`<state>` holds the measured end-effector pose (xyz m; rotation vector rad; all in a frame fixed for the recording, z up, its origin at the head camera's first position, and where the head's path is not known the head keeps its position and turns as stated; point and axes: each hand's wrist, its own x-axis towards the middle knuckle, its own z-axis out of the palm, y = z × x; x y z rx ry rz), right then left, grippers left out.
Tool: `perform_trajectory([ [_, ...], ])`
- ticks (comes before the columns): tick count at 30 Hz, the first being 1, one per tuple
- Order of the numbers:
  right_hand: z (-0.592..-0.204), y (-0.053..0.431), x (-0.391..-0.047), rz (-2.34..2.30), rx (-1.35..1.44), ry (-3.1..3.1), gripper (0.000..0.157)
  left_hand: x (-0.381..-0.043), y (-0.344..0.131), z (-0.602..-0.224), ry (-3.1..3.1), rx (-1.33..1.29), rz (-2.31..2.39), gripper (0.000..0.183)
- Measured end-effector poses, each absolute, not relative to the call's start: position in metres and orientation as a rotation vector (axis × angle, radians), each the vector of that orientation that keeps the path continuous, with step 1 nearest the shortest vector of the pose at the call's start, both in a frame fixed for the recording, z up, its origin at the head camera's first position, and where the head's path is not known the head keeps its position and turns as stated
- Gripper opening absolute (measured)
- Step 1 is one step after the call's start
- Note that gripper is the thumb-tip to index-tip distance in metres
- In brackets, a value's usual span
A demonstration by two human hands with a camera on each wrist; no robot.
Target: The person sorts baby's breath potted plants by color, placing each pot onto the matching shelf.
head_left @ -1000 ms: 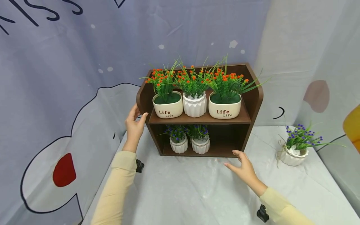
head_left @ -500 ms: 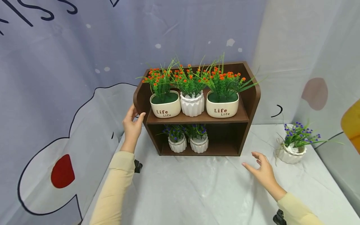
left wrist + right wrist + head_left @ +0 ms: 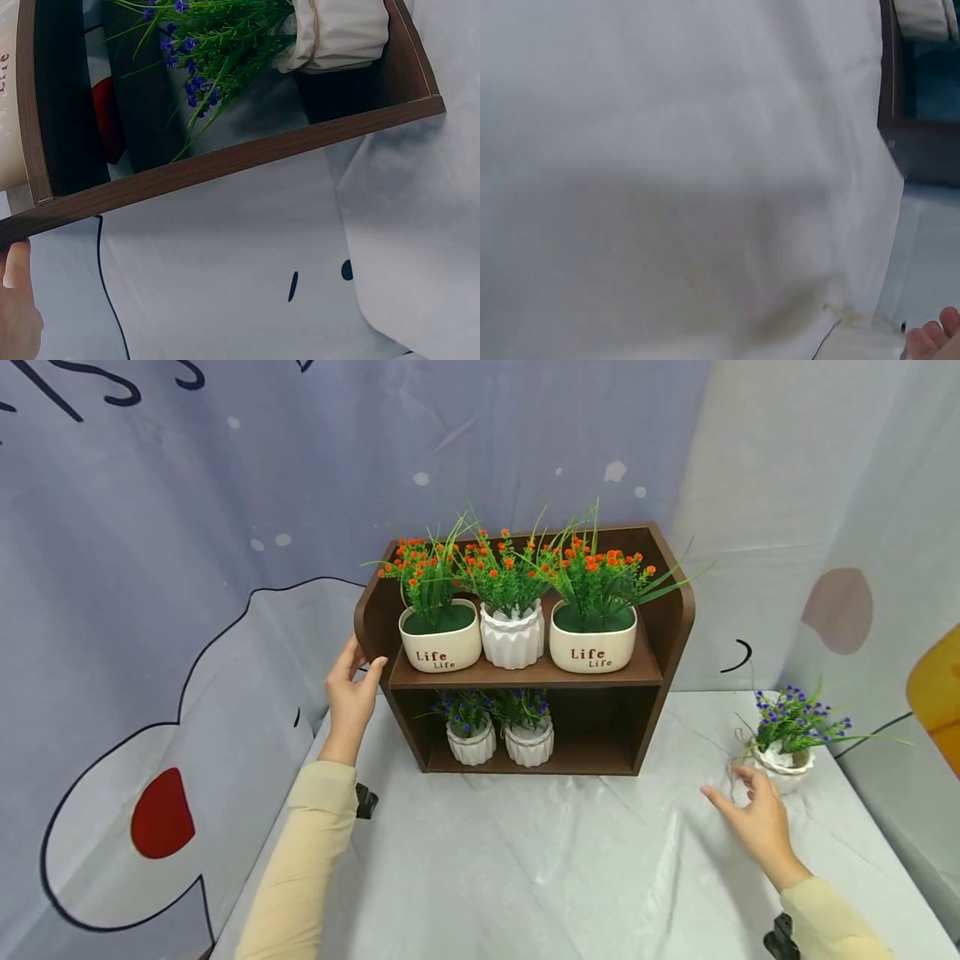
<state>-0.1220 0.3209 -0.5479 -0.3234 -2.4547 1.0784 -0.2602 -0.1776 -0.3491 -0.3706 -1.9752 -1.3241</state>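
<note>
A dark brown two-tier wooden shelf [image 3: 651, 727] stands against the back curtain. My left hand [image 3: 349, 702] holds its left side panel, thumb at the front edge and the other fingers partly hidden behind; the left wrist view shows the hand [image 3: 21, 304] at the panel's edge [image 3: 225, 169]. My right hand [image 3: 765, 827] is at the table's right side, thumb and fingers apart with nothing between them. Its fingertips overlap a white pot of purple-blue flowers [image 3: 798, 718] in the head view. In the right wrist view only the fingers [image 3: 934, 334] show at the lower corner.
On the upper tier are two cream "Life" pots [image 3: 438, 647] of orange flowers, with a white fluted pot [image 3: 513, 643] between them. Two white pots [image 3: 529, 745] with blue flowers stand below, left and centre. A pale cloth covers the table [image 3: 540, 860].
My right hand has moved right, away from the shelf's lower front, to the potted flowers at the right. My left hand has stayed on the shelf's side.
</note>
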Motion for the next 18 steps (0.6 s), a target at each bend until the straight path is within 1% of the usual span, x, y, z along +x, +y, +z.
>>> perform_trajectory([
  [12,-0.55,0.36,-0.128,1.129,-0.658,-2.37,0.064,-0.261,-0.179,-0.35,-1.959,-0.395,-1.326,0.048],
  [18,-0.551,0.374,-0.131,1.193,-0.853,-2.305,0.073,-0.262,-0.179,-0.35,-1.964,-0.388,-1.344,0.048],
])
